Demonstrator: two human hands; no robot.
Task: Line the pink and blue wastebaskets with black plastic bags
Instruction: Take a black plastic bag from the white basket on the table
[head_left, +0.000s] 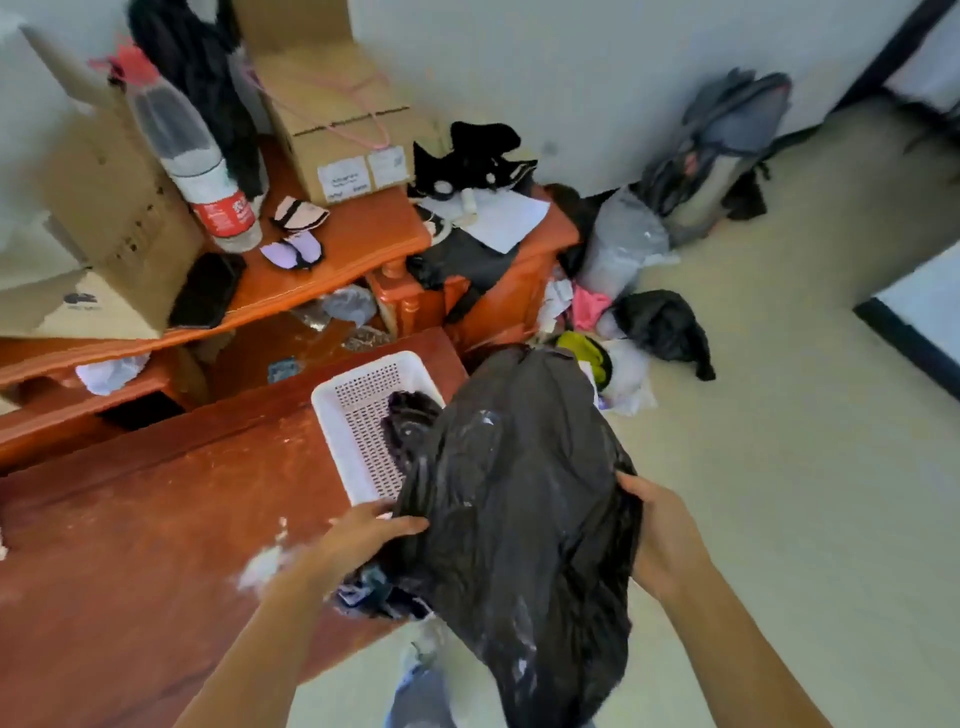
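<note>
floor: pale, fills the 3 o'clock half of the frame, blurry.
desk: reddish wood, 8 o'clock, white scraps on top near the left forearm.
bag: black plastic, puffed, centre to 6 o'clock, held between both hands off the desk's edge, its top overlapping the basket's near corner. No pink or blue wastebasket can be made out.
boxes: cardboard, 11 to 12 o'clock, on the upper shelf; one carries white labels.
backpack: grey, 2 o'clock, leaning on the wall.
basket: white, perforated, on the desk just past the left hand, dark crumpled plastic inside.
bottle: clear, red label, tilted, 10 o'clock, beside the boxes.
litter pile: cloth, paper, a black bag, on the floor at 2 o'clock below the backpack.
right hand: 4 o'clock, closed on the bag's right edge, fingers curled into the plastic.
left hand: 7 o'clock, pinching the bag's left edge, fingertips on the plastic, near the basket's rim.
</note>
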